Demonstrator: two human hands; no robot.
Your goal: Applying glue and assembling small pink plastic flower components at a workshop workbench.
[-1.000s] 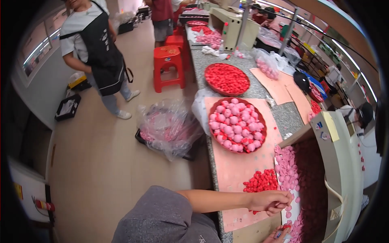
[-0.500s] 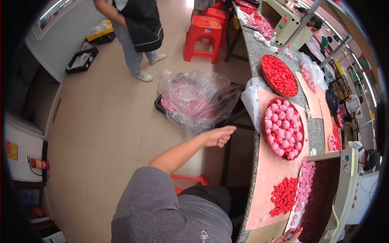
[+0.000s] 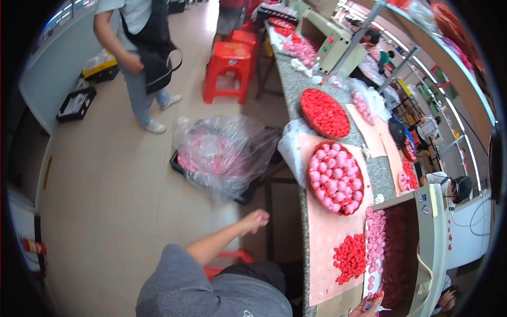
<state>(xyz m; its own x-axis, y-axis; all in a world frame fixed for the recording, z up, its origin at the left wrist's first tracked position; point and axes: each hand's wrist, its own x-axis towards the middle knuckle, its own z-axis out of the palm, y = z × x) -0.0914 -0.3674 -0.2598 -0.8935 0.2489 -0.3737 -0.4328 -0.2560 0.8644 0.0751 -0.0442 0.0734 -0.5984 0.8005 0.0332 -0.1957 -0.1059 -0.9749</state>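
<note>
My left hand hangs over the floor just left of the stone counter, fingers loosely curled, with nothing in it. Nearest to it are a clear plastic bag of pink pieces on the floor and a round tray of pink pieces on the counter. A pile of red pieces lies on a pink paper sheet. Beside it stands an open cardboard box with pink and dark red pieces. Only part of my right hand shows at the bottom edge, by the box corner.
A second round tray of red pieces sits farther along the counter, with a green machine beyond. Red stools stand in the aisle. A person in a dark apron stands on the floor at the back left. Other workers sit at the right.
My left hand left the box edge on the counter and swung left, out over the floor. The view turned toward the aisle.
</note>
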